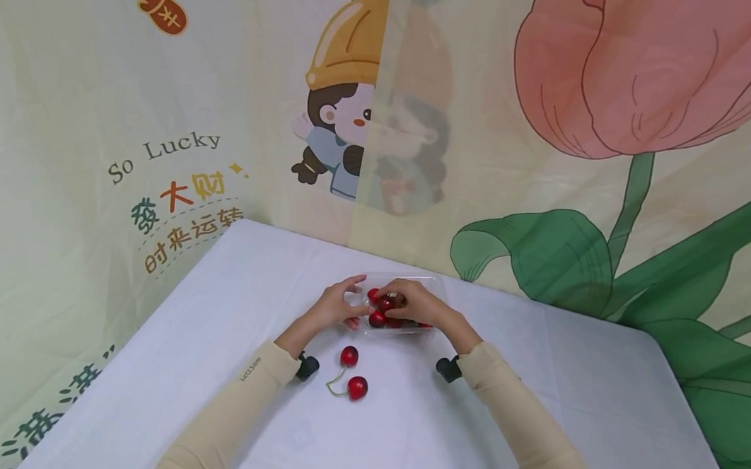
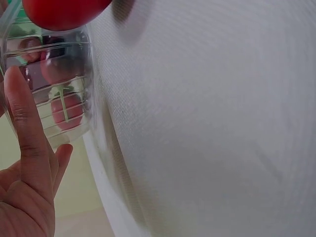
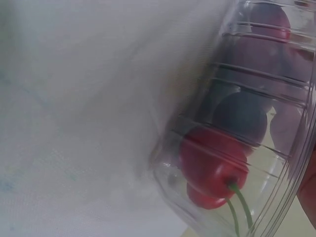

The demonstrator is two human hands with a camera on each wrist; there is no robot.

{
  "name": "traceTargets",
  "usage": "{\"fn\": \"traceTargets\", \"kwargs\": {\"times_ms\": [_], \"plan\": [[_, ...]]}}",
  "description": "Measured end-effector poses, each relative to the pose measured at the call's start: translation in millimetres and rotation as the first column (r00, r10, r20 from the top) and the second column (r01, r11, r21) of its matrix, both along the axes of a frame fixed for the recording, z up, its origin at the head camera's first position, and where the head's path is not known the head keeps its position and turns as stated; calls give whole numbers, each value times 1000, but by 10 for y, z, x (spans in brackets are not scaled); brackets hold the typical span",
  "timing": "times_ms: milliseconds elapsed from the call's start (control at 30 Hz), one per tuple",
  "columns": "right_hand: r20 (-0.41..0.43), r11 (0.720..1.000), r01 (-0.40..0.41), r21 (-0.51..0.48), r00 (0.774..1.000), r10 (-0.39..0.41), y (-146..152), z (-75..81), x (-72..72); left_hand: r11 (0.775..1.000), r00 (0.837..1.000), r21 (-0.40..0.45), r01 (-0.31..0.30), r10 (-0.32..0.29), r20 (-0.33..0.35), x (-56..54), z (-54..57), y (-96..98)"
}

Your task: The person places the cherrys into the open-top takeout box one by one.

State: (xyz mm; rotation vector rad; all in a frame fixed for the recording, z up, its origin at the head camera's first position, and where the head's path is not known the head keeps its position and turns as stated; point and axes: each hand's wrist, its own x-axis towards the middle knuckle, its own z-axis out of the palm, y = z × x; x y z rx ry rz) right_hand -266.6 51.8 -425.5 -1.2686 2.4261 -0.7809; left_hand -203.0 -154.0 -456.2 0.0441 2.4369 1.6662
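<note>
A clear plastic box (image 1: 436,286) holding several dark red cherries (image 1: 377,319) sits near the back of the table. At its left end is my left hand (image 1: 332,304), thumb toward the rim and index finger extended. In the left wrist view a straight finger (image 2: 23,111) lies along the ribbed box wall (image 2: 74,134). My right hand (image 1: 418,302) reaches over the box from the right, finger and thumb pinching a cherry (image 1: 387,304) among the others. Through the wall in the right wrist view, a cherry (image 3: 212,160) with a green stem shows at one end.
Two cherries lie on the white tablecloth (image 1: 397,434) in front of the box, a farther one (image 1: 349,356) and a nearer one (image 1: 357,388), with green stems between them. A printed curtain (image 1: 280,116) hangs just behind the table's back edge.
</note>
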Motion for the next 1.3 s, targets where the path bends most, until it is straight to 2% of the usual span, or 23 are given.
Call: {"fn": "traceTargets", "kwargs": {"times_ms": [433,600,867,967,1100,1300], "plan": [[-3,1000,-1,-19,1000,1,33,25,-4,1000,1000,0,1,-1,5,5,5,4],[-11,1000,24,-18,1000,-24,56,60,11,1000,1000,9,1,-1,9,-5,-16,-5],[-59,988,91,-125,993,-99,64,147,169,1000,1000,2,1,-1,10,-6,-23,-6],[-79,987,48,-154,995,-61,64,192,260,1000,1000,7,2,-2,9,-1,-13,-5],[-97,986,-51,-160,995,35,57,247,381,1000,1000,10,7,-7,-2,2,2,-9],[-97,976,-199,-87,977,190,33,334,584,1000,1000,-3,7,-7,-17,2,10,-8]]}}
